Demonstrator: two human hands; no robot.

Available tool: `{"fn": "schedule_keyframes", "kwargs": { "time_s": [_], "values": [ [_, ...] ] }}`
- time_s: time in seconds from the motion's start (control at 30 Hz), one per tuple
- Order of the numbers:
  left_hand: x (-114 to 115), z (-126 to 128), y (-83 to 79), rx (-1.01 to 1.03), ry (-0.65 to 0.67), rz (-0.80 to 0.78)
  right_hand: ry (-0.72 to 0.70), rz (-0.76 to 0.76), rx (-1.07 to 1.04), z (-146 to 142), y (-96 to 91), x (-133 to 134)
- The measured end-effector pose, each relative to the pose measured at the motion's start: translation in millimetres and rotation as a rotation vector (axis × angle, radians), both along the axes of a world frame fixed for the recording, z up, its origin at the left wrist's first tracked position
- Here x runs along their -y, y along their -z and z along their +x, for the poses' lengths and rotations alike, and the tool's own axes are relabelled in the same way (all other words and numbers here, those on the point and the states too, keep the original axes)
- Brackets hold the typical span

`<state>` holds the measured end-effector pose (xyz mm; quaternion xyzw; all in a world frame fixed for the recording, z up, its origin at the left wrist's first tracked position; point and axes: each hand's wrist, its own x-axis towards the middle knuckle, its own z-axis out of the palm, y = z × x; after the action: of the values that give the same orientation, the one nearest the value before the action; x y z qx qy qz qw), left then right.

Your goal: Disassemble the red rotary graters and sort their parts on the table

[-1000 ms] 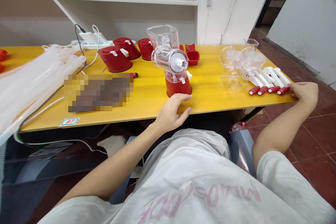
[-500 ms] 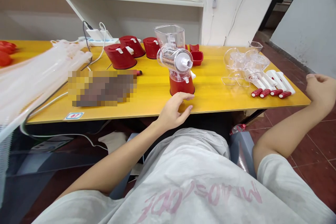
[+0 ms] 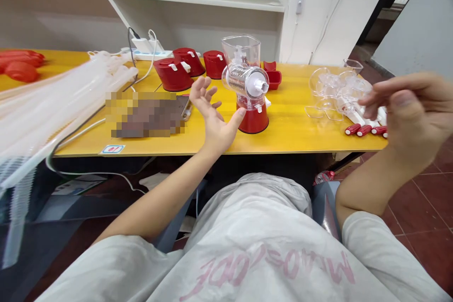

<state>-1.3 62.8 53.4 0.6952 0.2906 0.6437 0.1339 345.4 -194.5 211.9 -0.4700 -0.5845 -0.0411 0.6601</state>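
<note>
A hand-crank rotary grater point(image 3: 253, 118) stands upright on the yellow table, with a red base, a clear hopper and a metal drum whose white hub faces me; no crank is fitted to the hub. Just left of its base, my left hand point(image 3: 215, 120) is raised over the table's front edge, fingers spread and holding nothing. At the right, my right hand point(image 3: 414, 118) is in the air with its fingers stretched out and thumb apart, nothing visible in it. Behind it, partly hidden, lie several white crank handles with red grips point(image 3: 364, 130), beside clear plastic hoppers point(image 3: 332, 87).
Three red bases point(image 3: 173, 75) stand at the back, left of the grater. Small red plastic parts point(image 3: 274, 79) lie behind it. Clear plastic bags point(image 3: 71, 99), cables and a power strip point(image 3: 154, 54) occupy the left. A dark, pixelated object point(image 3: 148, 115) lies nearer the front.
My left hand has lifted from in front of the grater's base to its left, and its fingers have spread. My right hand has swung inward from the far right. The view has shifted slightly left.
</note>
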Motion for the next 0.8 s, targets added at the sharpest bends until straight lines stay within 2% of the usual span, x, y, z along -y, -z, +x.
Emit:
{"fn": "schedule_keyframes", "kwargs": {
  "time_s": [0.03,0.07,0.13,0.2,0.27,0.37,0.57,0.67,0.8],
  "values": [
    [-11.5,1.6,-3.1,-0.004,0.028,-0.059,-0.065,0.046,0.023,-19.7,0.9,-10.3],
    [-22.0,4.2,-6.2,0.002,0.083,-0.123,-0.098,0.015,0.050,-36.2,2.0,-21.5],
    [-38.2,11.3,-12.5,0.051,0.246,-0.264,-0.102,-0.117,0.103,-58.5,4.7,-44.6],
    [-45.7,18.9,-19.3,0.132,0.387,-0.398,-0.127,-0.208,0.154,-69.3,8.4,-65.8],
    [-44.6,26.2,-26.4,0.223,0.442,-0.485,-0.135,-0.271,0.206,-74.1,13.4,-83.0],
    [-32.8,37.9,-36.4,0.324,0.423,-0.522,-0.116,-0.317,0.254,-79.1,21.9,-100.3],
    [-8.9,54.7,-48.6,0.318,0.464,-0.519,-0.019,-0.279,0.250,-77.8,32.7,-120.2],
    [-5.2,45.6,-53.8,0.271,0.559,-0.584,-0.036,-0.293,0.224,-69.8,34.6,-126.5],
    [-11.0,20.9,-64.2,0.178,0.693,-0.696,-0.092,-0.278,0.153,-63.1,37.4,-132.5]
  ]
}}
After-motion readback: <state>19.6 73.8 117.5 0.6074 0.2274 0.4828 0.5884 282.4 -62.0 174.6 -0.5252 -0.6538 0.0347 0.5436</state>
